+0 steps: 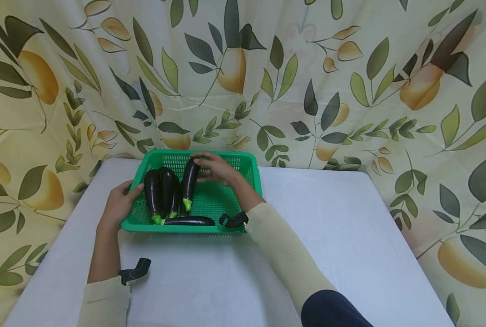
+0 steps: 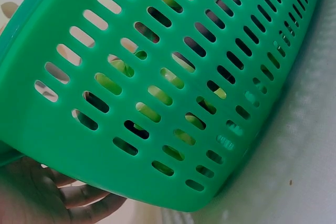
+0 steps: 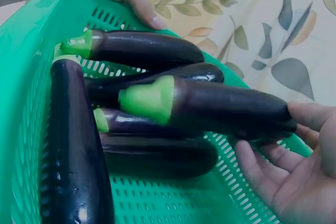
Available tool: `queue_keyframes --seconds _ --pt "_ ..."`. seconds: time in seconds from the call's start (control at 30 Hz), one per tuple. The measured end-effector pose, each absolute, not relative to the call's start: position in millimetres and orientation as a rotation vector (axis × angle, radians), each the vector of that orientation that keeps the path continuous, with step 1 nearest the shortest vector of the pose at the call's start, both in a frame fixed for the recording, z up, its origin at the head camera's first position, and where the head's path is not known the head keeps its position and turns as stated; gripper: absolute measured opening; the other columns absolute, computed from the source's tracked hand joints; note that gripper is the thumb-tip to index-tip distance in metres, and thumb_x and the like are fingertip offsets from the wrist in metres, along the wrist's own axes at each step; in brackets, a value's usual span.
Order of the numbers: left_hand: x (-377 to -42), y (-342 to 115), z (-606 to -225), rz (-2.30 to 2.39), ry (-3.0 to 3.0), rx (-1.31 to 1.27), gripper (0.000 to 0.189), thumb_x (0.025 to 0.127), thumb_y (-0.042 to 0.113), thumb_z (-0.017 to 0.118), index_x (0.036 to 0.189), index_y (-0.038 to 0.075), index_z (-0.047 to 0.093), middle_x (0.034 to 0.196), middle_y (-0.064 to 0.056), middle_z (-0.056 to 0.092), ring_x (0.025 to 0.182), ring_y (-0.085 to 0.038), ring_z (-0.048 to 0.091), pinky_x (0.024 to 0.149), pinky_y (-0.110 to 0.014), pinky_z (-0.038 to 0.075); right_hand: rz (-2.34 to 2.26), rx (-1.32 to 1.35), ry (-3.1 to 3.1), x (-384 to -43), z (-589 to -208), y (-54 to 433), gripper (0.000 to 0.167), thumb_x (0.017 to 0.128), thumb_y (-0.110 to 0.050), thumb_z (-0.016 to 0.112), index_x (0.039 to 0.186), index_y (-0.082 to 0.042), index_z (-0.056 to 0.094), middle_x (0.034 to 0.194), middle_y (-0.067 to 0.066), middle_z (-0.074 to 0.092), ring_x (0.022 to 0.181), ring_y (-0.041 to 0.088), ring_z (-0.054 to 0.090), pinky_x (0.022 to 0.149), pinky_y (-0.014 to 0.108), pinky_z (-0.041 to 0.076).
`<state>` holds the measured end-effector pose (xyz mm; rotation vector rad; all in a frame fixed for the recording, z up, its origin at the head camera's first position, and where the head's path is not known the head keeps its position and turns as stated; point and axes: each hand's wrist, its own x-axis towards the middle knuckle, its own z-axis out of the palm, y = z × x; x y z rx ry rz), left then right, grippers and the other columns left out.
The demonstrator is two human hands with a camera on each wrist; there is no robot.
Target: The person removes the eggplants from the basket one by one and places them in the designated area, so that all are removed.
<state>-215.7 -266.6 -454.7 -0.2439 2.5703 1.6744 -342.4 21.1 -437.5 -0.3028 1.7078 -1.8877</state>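
The step in hand, as I judge it, is the handling of one single eggplant (image 1: 190,178) over the green basket (image 1: 185,229); whether it is on the way up or on the way down, I cannot tell. The right hand (image 1: 218,169) holds this eggplant by its blunt dark end, with the fingers closed narrowly around it. From this hand the eggplant extends to the left and toward the person, so its green cap (image 1: 187,204) is the part nearest to the person. In the right wrist view the cap is somewhat blurred and overlaps other eggplants (image 3: 157,156). The left hand (image 1: 118,204) holds the basket at its side rim, thumb above and fingers around the outside. Just beside the left hand, inside the basket, two eggplants (image 1: 153,193) lie side by side; another eggplant (image 1: 191,221) lies crosswise, nearer to the person than the right hand. The next move calls, I think, for a firm pinch, because the skin looks smooth and could slip, and for a steady left hand, so that the basket does not slide on the bench (image 1: 329,218).
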Motion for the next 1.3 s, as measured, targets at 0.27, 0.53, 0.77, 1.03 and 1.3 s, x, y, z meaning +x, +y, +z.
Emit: queue_keyframes --seconds 0.27,0.53,0.77,1.03,1.3 --pt "-215 -267 -456 1.673 2.566 -0.236 0.075 0.111 0.049 0.044 0.160 -0.008 0.033 0.151 -0.034 0.045 0.135 -0.051 0.046 0.106 -0.068 0.043 -1.681 -0.357 1.788 -342 -438 22 0.043 0.114 -0.021 0.050 0.156 -0.012 0.052 0.148 0.016 0.053 0.129 0.043 0.059 0.103 0.058 0.050" --pt "-214 -268 -455 1.668 2.548 -0.234 0.077 0.111 0.049 0.043 0.161 -0.008 0.029 0.152 -0.035 0.043 0.136 -0.052 0.045 0.105 -0.067 0.044 -1.590 -0.409 1.802 -340 -441 23 0.051 0.105 -0.009 0.066 0.154 -0.009 0.053 0.138 0.017 0.060 0.123 0.037 0.062 0.104 0.058 0.049" --pt "-214 -267 -454 1.673 2.546 -0.227 0.078 0.111 0.050 0.043 0.161 -0.009 0.029 0.152 -0.035 0.043 0.135 -0.051 0.046 0.104 -0.066 0.045 -1.579 -0.427 1.743 -338 -439 24 0.061 0.099 0.001 0.068 0.157 -0.008 0.048 0.133 0.017 0.058 0.114 0.032 0.065 0.106 0.063 0.046" --pt "-215 -267 -453 1.679 2.542 -0.234 0.077 0.112 0.049 0.043 0.161 -0.008 0.030 0.153 -0.034 0.043 0.137 -0.051 0.045 0.106 -0.066 0.043 -1.598 -0.367 1.725 -334 -435 23 0.063 0.101 0.001 0.065 0.159 -0.008 0.042 0.133 0.020 0.059 0.118 0.035 0.063 0.103 0.062 0.048" --pt "-215 -267 -454 1.661 2.566 -0.242 0.076 0.112 0.048 0.044 0.160 -0.009 0.032 0.152 -0.034 0.044 0.136 -0.050 0.045 0.107 -0.065 0.043 -1.627 -0.228 1.808 -327 -428 19 0.074 0.096 0.005 0.069 0.160 -0.005 0.033 0.132 0.025 0.059 0.119 0.042 0.064 0.096 0.056 0.055"
